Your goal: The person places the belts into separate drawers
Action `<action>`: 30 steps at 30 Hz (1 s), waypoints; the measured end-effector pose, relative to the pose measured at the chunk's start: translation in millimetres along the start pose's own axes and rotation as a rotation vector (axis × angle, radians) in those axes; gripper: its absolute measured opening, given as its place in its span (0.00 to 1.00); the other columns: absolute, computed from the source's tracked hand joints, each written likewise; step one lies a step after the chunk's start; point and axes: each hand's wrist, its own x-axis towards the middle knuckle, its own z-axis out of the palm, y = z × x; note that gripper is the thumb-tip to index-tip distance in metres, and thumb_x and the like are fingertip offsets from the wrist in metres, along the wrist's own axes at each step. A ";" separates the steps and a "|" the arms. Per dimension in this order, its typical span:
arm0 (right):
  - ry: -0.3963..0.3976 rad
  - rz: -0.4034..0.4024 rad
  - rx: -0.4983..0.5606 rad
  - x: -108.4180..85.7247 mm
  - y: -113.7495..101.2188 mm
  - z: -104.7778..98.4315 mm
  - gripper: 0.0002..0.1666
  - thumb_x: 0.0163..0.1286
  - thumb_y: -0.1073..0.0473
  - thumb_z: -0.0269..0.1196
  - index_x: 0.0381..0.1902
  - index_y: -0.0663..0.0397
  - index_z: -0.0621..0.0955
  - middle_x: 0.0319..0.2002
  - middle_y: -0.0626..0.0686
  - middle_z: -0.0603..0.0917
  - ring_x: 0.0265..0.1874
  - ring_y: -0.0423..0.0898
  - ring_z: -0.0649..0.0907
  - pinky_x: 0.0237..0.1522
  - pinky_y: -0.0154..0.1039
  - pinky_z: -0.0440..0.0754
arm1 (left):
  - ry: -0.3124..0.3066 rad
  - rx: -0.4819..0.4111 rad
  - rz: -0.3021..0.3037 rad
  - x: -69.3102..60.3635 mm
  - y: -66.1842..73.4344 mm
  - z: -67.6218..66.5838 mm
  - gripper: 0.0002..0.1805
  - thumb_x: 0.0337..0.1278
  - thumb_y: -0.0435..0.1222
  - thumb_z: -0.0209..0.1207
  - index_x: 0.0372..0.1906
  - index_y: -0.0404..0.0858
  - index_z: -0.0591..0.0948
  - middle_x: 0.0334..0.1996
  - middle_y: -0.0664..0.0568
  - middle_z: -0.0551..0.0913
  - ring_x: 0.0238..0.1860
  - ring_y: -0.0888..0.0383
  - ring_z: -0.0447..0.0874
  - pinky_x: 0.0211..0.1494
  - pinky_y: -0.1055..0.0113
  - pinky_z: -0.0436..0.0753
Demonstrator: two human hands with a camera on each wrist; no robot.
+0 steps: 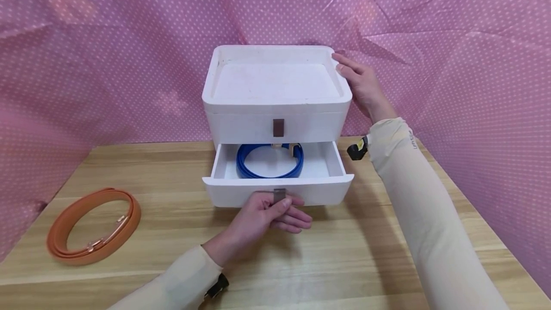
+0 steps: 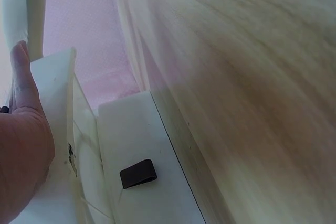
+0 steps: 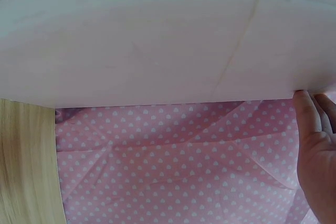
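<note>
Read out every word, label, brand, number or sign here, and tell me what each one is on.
Nothing reads clearly.
Right sleeve: small dark lettering, too small to read.
Black device beside it: yellow patch, no legible marking.
White drawer unit, blue belt, orange belt: no text visible.

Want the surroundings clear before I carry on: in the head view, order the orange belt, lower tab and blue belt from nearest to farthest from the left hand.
1. Lower tab: touching the left hand, on the front of the open drawer.
2. Blue belt: just beyond that front, inside the drawer.
3. Orange belt: off to the left, on the table.
</note>
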 end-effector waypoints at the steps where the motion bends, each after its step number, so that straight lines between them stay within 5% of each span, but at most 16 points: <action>1: 0.000 0.002 0.003 -0.1 -0.2 -0.2 0.26 0.74 0.58 0.60 0.67 0.52 0.74 0.68 0.53 0.71 0.63 0.52 0.74 0.51 0.33 0.82 | 0.000 0.002 -0.003 0.3 0.2 0.0 0.20 0.78 0.35 0.44 0.57 0.19 0.72 0.45 0.33 0.84 0.46 0.43 0.86 0.51 0.55 0.84; 30: 0.004 0.025 0.022 2.3 -1.6 -1.0 0.26 0.72 0.59 0.62 0.67 0.51 0.75 0.68 0.53 0.72 0.61 0.52 0.75 0.48 0.33 0.83 | 0.029 -0.023 0.005 5.6 3.6 0.3 0.20 0.78 0.35 0.43 0.59 0.20 0.71 0.46 0.32 0.83 0.46 0.42 0.86 0.50 0.54 0.85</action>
